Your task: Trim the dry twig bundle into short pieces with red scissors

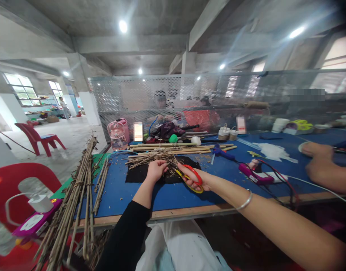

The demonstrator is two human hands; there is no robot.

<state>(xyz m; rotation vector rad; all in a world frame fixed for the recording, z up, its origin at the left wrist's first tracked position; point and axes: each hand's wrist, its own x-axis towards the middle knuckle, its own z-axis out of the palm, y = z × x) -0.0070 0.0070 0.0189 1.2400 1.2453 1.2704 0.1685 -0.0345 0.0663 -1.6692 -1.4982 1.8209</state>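
The blue, wooden-edged tabletop (pixel 173 198) carries a flat black sheet (pixel 135 175), a blue glue gun (pixel 221 153) and crumpled white plastic (pixel 276 151).

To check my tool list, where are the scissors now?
In the head view, right of centre, the right hand holds the scissors near the right end of the black cloth.

Ceiling lamps (pixel 123 26) glared white, pale streaks trailing across the upper right, and daylight bleached the windows (pixel 20 88). The bench (pixel 113 192) was moderately lit, with deep shadow beneath. Wide-angle distortion stretched the sides; the background looked soft, and pixelation hid several patches.
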